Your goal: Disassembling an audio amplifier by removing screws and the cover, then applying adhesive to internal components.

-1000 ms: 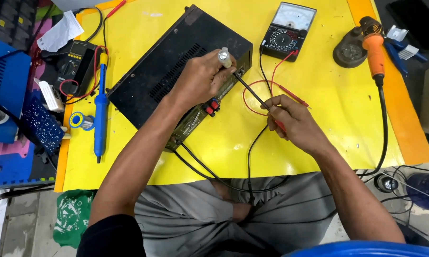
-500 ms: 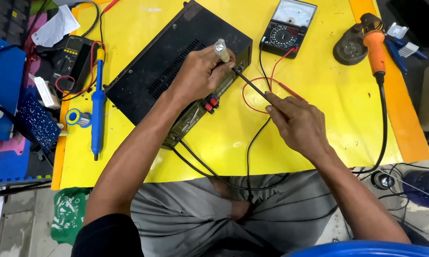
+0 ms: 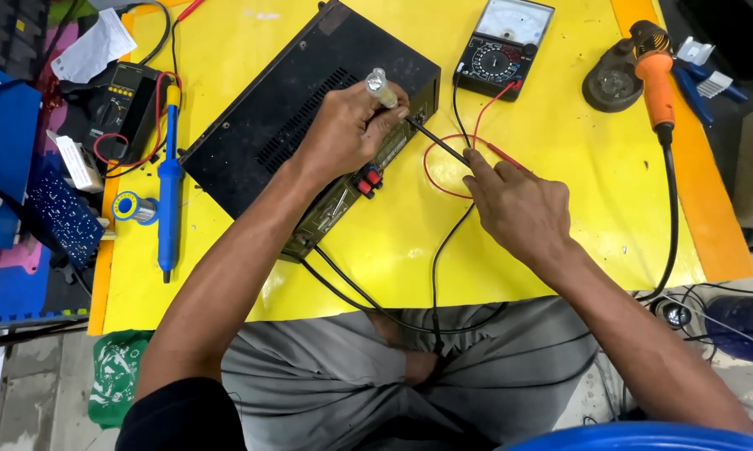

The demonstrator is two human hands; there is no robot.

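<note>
A black metal electronics box [image 3: 297,113] lies slanted on the yellow table [image 3: 560,225]. My left hand [image 3: 347,129] rests on its front corner, gripping a small silvery cylindrical part [image 3: 379,86]. My right hand [image 3: 514,205] holds the black test probe [image 3: 439,144], whose tip points at the part under my left fingers. A red test lead [image 3: 443,163] loops under my right hand and runs up to the analog multimeter [image 3: 503,38] at the back. Red and black terminals [image 3: 368,181] sit on the box's front panel.
A blue soldering tool [image 3: 169,179] and a solder spool [image 3: 130,207] lie at the left, beside a black digital meter [image 3: 118,104] and a blue circuit board [image 3: 59,213]. An orange-handled tool [image 3: 654,71] lies at the right. Black cables [image 3: 368,301] hang over the front edge.
My right hand has slid a little left and up along the probe. The left hand keeps its grip on the silvery part at the box's corner.
</note>
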